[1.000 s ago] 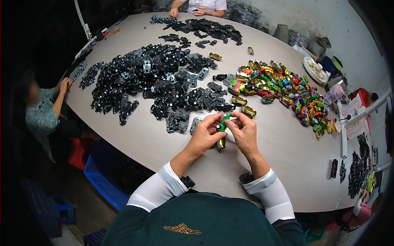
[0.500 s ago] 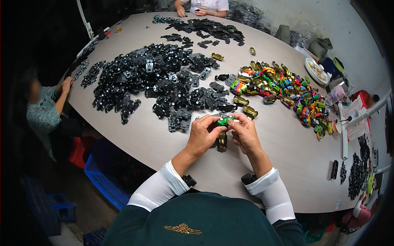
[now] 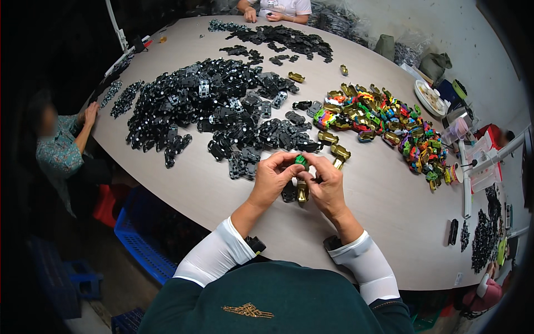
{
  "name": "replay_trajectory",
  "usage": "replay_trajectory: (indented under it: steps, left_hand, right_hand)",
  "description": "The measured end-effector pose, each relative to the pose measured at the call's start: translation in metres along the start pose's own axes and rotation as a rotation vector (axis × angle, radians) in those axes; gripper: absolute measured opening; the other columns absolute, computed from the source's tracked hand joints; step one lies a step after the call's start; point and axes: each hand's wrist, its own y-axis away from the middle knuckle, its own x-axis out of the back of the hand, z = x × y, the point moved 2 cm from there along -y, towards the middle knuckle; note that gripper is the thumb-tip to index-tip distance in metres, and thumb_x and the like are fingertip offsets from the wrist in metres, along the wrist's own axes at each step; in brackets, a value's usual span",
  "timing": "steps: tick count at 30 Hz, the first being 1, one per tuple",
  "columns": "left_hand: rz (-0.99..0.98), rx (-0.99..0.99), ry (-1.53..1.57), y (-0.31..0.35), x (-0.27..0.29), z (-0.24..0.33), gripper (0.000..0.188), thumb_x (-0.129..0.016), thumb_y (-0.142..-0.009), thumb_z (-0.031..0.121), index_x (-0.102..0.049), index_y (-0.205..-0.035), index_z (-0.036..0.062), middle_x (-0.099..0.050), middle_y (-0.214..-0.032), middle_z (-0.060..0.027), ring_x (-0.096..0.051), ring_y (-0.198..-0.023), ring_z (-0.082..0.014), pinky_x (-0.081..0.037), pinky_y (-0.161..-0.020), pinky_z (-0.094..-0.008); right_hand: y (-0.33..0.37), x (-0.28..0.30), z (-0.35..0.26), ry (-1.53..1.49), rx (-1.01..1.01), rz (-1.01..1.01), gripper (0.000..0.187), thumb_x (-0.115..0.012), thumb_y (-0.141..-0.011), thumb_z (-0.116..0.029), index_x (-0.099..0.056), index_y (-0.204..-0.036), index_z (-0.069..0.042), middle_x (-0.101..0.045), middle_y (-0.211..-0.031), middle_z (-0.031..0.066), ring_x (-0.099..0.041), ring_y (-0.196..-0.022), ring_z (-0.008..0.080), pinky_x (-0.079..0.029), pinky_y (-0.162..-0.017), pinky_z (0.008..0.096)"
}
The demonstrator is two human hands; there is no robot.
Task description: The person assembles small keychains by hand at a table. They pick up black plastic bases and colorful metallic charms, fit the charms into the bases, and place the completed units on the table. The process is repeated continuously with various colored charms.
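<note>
Both hands meet over the pale round table — left hand and right hand pinched together on a small green plastic toy-car shell. A gold toy-car body lies just beneath; the black chassis heap spreads at eleven o'clock.

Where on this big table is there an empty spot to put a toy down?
Bare grey tabletop lies right of the right hand, below the heap of colourful toy car shells. Another bare strip lies left of the left hand. The middle is crowded with black plastic chassis parts.
</note>
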Motion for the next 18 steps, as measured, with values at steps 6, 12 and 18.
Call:
replay_trajectory:
  steps: [6, 12, 18]
  left_hand:
    - [-0.007, 0.112, 0.052, -0.001, -0.003, 0.010, 0.031, -0.065, -0.087, -0.002, -0.065, -0.118, -0.0007, -0.067, -0.110, -0.0064, -0.063, -0.097, -0.0132, -0.050, -0.091, -0.0262]
    - [-0.003, 0.013, -0.029, 0.000, 0.002, 0.009, 0.029, -0.066, -0.083, -0.005, -0.068, -0.112, -0.0011, -0.066, -0.112, -0.0096, -0.061, -0.103, -0.0149, -0.049, -0.092, -0.0275]
    - [-0.109, 0.048, -0.014, -0.003, 0.006, 0.007, 0.026, -0.067, -0.086, -0.002, -0.067, -0.112, -0.0022, -0.063, -0.112, -0.0090, -0.061, -0.102, -0.0144, -0.052, -0.088, -0.0251]
  right_hand:
    - [0.003, -0.002, 0.011, -0.185, -0.134, 0.057, 0.040, -0.072, -0.082, -0.005, -0.064, -0.122, -0.007, -0.065, -0.089, -0.0008, -0.043, -0.059, 0.0015, -0.036, -0.051, 0.0185]
    - [0.003, -0.001, 0.008, -0.075, -0.112, 0.007, 0.042, -0.072, -0.080, -0.003, -0.064, -0.121, -0.005, -0.065, -0.079, 0.0084, -0.059, -0.063, 0.0141, -0.047, -0.057, 0.0271]
    - [0.004, -0.002, 0.010, 0.021, -0.006, 0.004, 0.040, -0.072, -0.080, -0.003, -0.064, -0.119, -0.003, -0.066, -0.080, 0.0071, -0.060, -0.065, 0.0124, -0.049, -0.060, 0.0275]
